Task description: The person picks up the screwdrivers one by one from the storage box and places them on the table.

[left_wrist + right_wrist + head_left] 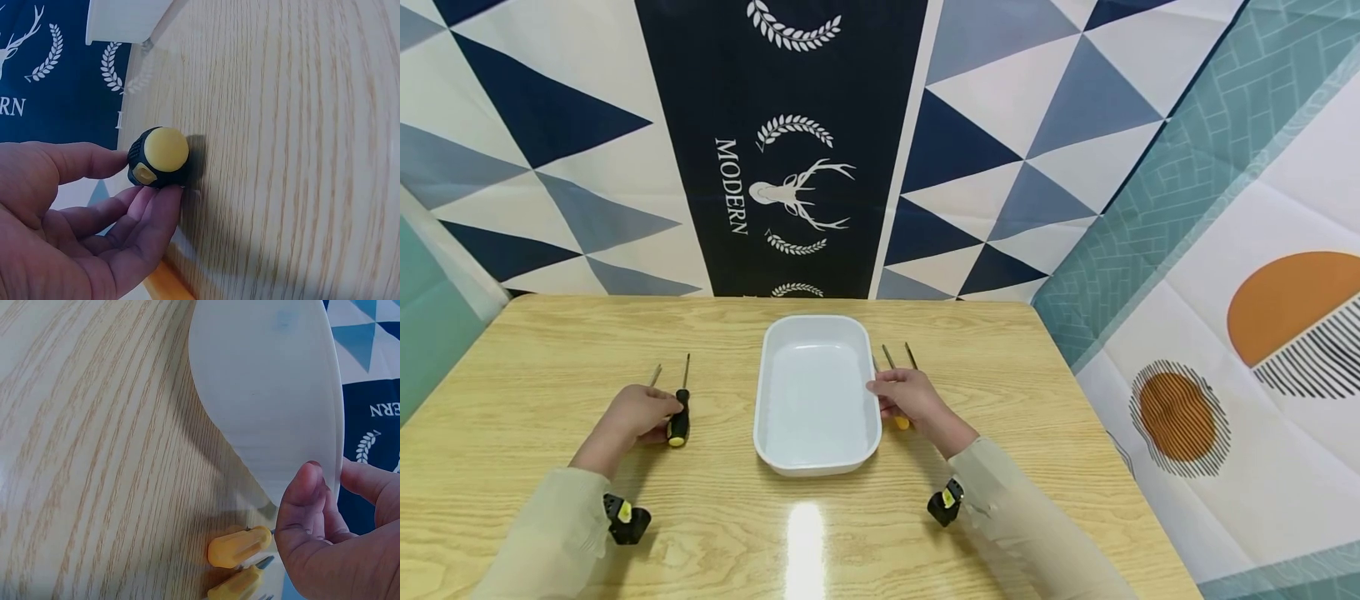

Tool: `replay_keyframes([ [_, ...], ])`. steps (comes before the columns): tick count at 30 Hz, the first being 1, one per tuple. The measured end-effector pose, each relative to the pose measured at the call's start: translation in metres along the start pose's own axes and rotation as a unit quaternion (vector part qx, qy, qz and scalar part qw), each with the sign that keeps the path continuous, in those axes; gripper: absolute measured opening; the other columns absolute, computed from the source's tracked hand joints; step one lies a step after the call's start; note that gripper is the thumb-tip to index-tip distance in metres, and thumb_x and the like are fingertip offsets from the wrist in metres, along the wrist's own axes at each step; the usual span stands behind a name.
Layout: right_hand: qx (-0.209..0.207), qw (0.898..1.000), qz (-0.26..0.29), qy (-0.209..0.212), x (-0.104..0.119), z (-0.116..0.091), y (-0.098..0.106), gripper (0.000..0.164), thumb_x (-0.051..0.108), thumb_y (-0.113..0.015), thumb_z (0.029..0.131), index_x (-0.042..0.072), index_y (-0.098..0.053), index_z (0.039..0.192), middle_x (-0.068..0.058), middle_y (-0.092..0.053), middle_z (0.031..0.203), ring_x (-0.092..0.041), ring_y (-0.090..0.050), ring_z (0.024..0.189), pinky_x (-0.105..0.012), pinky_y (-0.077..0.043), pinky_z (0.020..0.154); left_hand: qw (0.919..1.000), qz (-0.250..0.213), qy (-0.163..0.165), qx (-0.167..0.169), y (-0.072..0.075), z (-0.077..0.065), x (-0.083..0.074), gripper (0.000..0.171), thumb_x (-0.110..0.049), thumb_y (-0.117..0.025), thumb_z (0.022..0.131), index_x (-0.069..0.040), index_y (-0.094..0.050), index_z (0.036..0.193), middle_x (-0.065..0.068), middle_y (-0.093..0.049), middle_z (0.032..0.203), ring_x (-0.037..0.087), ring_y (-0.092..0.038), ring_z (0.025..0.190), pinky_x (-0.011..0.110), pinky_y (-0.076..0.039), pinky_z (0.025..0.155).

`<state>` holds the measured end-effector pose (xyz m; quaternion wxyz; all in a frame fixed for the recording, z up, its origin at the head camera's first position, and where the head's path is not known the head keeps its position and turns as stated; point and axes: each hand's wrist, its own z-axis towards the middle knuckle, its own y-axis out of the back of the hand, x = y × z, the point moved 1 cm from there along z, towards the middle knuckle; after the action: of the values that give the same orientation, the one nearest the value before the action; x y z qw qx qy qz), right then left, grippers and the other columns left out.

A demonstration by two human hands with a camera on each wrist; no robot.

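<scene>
My left hand [637,410] holds the black handle of a screwdriver [678,423] between thumb and fingers. The screwdriver's yellow end cap [166,149] faces the left wrist camera, and its shaft points away toward the wall. Beside it, a second shaft [656,375] shows past the left hand, with an orange handle [167,282] partly hidden below the fingers. At the middle of the table is a white rectangular dish [817,462]. My right hand [916,395] pinches the dish's right rim, thumb on one side and fingers on the other [300,515].
Right of the dish lie several screwdrivers; their shafts [912,356] stick out beyond the right hand, and two yellow handles [240,547] show beneath it. The wooden table [715,517] ends at a patterned wall cloth [790,167]. Dark wrist cameras [627,521] sit on both sleeves.
</scene>
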<state>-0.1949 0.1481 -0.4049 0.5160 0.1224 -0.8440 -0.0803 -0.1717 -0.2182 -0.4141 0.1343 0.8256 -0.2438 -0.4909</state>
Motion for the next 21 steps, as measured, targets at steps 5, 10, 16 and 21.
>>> replay_keyframes([
  [5,0.002,1.000,0.000,0.005,0.0001,0.0007,0.0003,0.028,0.020,-0.064,0.081,0.004,-0.058,0.102,-0.007,-0.060,0.078,-0.014,-0.056,0.060,-0.023,-0.052,0.055,0.9998,-0.021,-0.002,0.003,0.0001,-0.0018,-0.0015,0.050,-0.018,-0.048,0.087,0.016,-0.036,0.122,0.028,-0.047,0.111,0.016,-0.058,0.080,0.029,-0.055,0.068],
  [10,-0.001,1.000,-0.002,0.003,0.0006,0.0006,0.0003,0.028,0.021,-0.063,0.081,0.004,-0.058,0.103,-0.007,-0.060,0.078,-0.014,-0.056,0.061,-0.023,-0.052,0.055,0.9998,-0.020,-0.006,-0.001,0.0005,-0.0030,-0.0033,0.053,-0.022,-0.048,0.088,0.014,-0.035,0.124,0.027,-0.046,0.113,0.023,-0.057,0.087,0.030,-0.055,0.070],
  [16,-0.007,1.000,-0.006,0.000,-0.0008,0.0018,0.0003,0.029,0.023,-0.063,0.081,0.005,-0.058,0.103,-0.008,-0.061,0.079,-0.014,-0.056,0.062,-0.023,-0.052,0.055,0.9998,-0.011,-0.014,-0.009,0.0017,-0.0018,-0.0021,0.055,-0.026,-0.048,0.088,0.013,-0.035,0.125,0.027,-0.048,0.112,0.023,-0.058,0.086,0.031,-0.054,0.070],
  [21,-0.008,1.000,-0.005,-0.007,-0.0018,0.0013,0.0001,0.029,0.025,-0.063,0.081,0.006,-0.059,0.103,-0.007,-0.061,0.078,-0.014,-0.057,0.062,-0.025,-0.054,0.058,0.9995,0.004,-0.024,-0.020,0.0019,-0.0028,-0.0040,0.057,-0.031,-0.047,0.088,0.011,-0.036,0.125,0.024,-0.050,0.110,0.019,-0.059,0.083,0.029,-0.053,0.069],
])
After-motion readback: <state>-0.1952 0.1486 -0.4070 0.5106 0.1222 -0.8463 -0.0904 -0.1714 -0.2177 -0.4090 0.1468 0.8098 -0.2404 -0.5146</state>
